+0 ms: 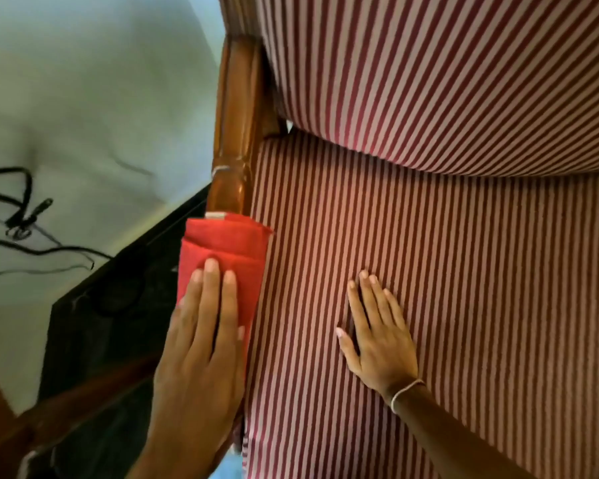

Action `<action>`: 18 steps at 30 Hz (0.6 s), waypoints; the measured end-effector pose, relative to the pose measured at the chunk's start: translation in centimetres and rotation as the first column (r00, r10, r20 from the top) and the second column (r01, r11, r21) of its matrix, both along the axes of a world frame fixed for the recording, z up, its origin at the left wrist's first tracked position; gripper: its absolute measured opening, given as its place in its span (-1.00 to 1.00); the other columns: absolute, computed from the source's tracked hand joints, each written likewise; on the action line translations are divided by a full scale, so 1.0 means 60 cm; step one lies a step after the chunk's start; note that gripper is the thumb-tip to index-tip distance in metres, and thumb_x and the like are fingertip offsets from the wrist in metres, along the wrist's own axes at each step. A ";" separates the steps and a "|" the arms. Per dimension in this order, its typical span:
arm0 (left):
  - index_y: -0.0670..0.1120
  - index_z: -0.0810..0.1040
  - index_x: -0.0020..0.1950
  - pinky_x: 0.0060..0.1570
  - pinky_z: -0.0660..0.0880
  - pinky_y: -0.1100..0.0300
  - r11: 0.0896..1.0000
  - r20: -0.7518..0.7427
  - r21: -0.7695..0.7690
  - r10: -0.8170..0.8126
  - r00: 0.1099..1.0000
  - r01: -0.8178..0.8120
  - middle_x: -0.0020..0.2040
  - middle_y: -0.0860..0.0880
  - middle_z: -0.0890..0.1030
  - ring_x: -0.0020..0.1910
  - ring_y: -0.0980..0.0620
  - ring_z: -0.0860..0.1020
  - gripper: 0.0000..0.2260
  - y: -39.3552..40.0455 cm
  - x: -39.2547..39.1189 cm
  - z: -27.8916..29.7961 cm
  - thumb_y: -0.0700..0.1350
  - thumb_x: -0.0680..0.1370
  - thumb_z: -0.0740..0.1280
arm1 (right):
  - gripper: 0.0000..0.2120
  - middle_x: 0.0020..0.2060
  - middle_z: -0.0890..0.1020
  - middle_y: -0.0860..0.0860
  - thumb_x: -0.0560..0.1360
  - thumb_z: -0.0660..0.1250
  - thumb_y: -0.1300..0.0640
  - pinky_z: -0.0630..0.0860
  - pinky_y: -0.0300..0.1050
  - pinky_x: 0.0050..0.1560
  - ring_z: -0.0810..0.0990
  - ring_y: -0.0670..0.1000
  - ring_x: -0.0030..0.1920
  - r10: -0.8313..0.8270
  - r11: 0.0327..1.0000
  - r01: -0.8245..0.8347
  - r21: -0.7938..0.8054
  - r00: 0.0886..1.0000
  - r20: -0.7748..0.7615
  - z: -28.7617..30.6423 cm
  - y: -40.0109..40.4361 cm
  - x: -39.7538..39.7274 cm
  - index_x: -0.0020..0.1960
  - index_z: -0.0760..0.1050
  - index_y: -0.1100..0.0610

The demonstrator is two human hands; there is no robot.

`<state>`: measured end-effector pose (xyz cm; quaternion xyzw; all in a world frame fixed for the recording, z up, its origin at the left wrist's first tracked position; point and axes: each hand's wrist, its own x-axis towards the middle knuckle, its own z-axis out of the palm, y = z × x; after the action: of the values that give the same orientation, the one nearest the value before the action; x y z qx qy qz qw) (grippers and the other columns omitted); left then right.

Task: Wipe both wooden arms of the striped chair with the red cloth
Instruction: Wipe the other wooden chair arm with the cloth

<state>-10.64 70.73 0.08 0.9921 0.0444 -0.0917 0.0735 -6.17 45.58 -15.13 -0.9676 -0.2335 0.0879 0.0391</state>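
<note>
The frame is filled from its centre out to three o'clock by the striped chair (429,271), whose red and pale stripes are seen on the seat and on the backrest cushion bulging over it at twelve to one o'clock. A pale wall or floor surface (83,98) is seen at ten o'clock. A dark cabinet-like object (111,305) is seen at eight o'clock, just beside the chair on its outer side. The wooden arm (237,115) is seen running from twelve o'clock down toward the centre, along the seat's left edge. The left hand (201,340) is laid flat at seven o'clock, fingers extended, pressing the red cloth (225,250) onto the arm; its grip is spread rather than curled, and the folded cloth is draped over the arm's lower stretch, hiding the wood there. The right hand (377,337) is rested flat and empty on the seat at five o'clock, fingers splayed. Black cables (25,216) are seen at nine o'clock against the pale surface. A thin band (407,390) is worn on the right wrist.
</note>
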 end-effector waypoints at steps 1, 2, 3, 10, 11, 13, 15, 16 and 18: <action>-0.24 0.07 0.62 0.47 0.33 -0.34 1.000 -0.006 0.002 0.003 1.000 -0.003 0.65 -0.25 0.02 0.64 -0.26 0.08 -0.45 0.005 0.006 -0.002 0.05 0.72 -0.12 | -0.33 0.63 0.19 0.21 0.66 0.05 -0.20 0.14 0.17 0.61 0.15 0.18 0.64 0.001 1.000 -0.001 0.002 1.000 0.008 -0.003 0.001 0.000 0.62 0.19 0.20; -0.25 0.09 0.61 0.47 0.33 -0.34 1.000 0.006 0.001 -0.002 1.000 0.002 0.64 -0.26 0.05 0.62 -0.28 0.10 -0.45 0.009 0.038 -0.001 0.05 0.72 -0.14 | -0.33 0.63 0.20 0.21 0.66 0.03 -0.20 0.15 0.17 0.60 0.17 0.18 0.64 0.005 1.000 -0.005 0.005 1.000 0.014 -0.007 0.001 0.002 0.61 0.21 0.20; -0.25 0.09 0.61 0.49 0.29 -0.33 1.000 0.042 -0.008 -0.011 0.999 0.011 0.64 -0.28 0.07 0.62 -0.28 0.10 -0.45 0.011 0.082 0.001 0.05 0.72 -0.14 | -0.34 0.62 0.21 0.20 0.66 0.00 -0.21 0.15 0.16 0.60 0.19 0.19 0.63 0.009 1.000 -0.009 0.019 1.000 0.014 -0.010 0.000 0.002 0.61 0.21 0.19; -0.22 -0.04 0.64 0.64 0.04 -0.14 1.000 0.228 -0.023 0.016 0.973 -0.011 0.67 -0.25 0.00 0.67 -0.18 -0.03 -0.48 0.025 0.330 0.004 -0.10 0.72 0.00 | -0.33 0.64 0.18 0.20 0.67 0.01 -0.21 0.12 0.16 0.64 0.14 0.17 0.65 0.021 0.998 -0.023 0.059 0.999 0.026 -0.020 -0.006 0.005 0.63 0.15 0.18; -0.21 -0.04 0.65 0.64 0.07 -0.15 1.000 0.216 -0.024 0.021 0.976 -0.016 0.68 -0.24 0.00 0.67 -0.17 -0.03 -0.48 0.023 0.290 -0.001 -0.10 0.72 0.01 | -0.33 0.64 0.18 0.19 0.67 0.02 -0.21 0.10 0.15 0.64 0.14 0.16 0.65 0.017 0.998 -0.019 0.067 1.000 0.026 -0.019 -0.006 0.004 0.63 0.15 0.18; -0.20 -0.03 0.65 0.61 0.12 -0.22 1.000 0.140 0.006 0.002 0.990 -0.003 0.68 -0.22 -0.02 0.67 -0.17 -0.05 -0.48 0.008 0.163 0.000 -0.03 0.73 -0.04 | -0.33 0.64 0.18 0.18 0.67 0.02 -0.22 0.08 0.13 0.65 0.13 0.15 0.65 0.016 0.997 -0.017 0.078 1.000 0.017 -0.017 -0.008 0.004 0.63 0.15 0.18; -0.19 0.00 0.65 0.58 0.13 -0.26 0.998 0.034 0.029 -0.064 0.997 0.063 0.68 -0.19 -0.06 0.67 -0.16 -0.09 -0.43 -0.005 0.030 -0.003 0.09 0.71 -0.17 | -0.32 0.65 0.17 0.17 0.66 0.02 -0.22 0.05 0.11 0.66 0.13 0.14 0.66 0.007 0.997 -0.007 0.080 1.000 0.005 -0.019 -0.008 0.002 0.64 0.14 0.16; -0.18 0.00 0.65 0.55 0.15 -0.26 0.995 -0.010 0.030 -0.091 0.996 0.091 0.69 -0.17 -0.08 0.67 -0.16 -0.10 -0.41 -0.003 -0.020 -0.002 0.12 0.70 -0.20 | -0.31 0.65 0.16 0.15 0.66 0.02 -0.23 0.02 0.10 0.66 0.12 0.13 0.66 -0.008 0.996 0.008 0.090 1.000 -0.001 -0.020 -0.006 -0.001 0.65 0.11 0.14; -0.15 -0.02 0.65 0.47 0.26 -0.31 0.995 -0.060 0.044 -0.092 0.994 0.094 0.69 -0.16 -0.09 0.65 -0.19 -0.06 -0.43 0.010 -0.040 -0.007 0.10 0.70 -0.20 | -0.30 0.66 0.13 0.13 0.65 0.03 -0.24 -0.03 0.08 0.67 0.10 0.11 0.66 -0.033 0.994 0.033 0.104 0.999 -0.004 -0.025 0.000 -0.005 0.67 0.02 0.11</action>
<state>-13.01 71.32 -0.35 0.9914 0.0024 -0.1229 0.0447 -6.44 45.59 -16.66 -0.9679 -0.2215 0.0761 0.0913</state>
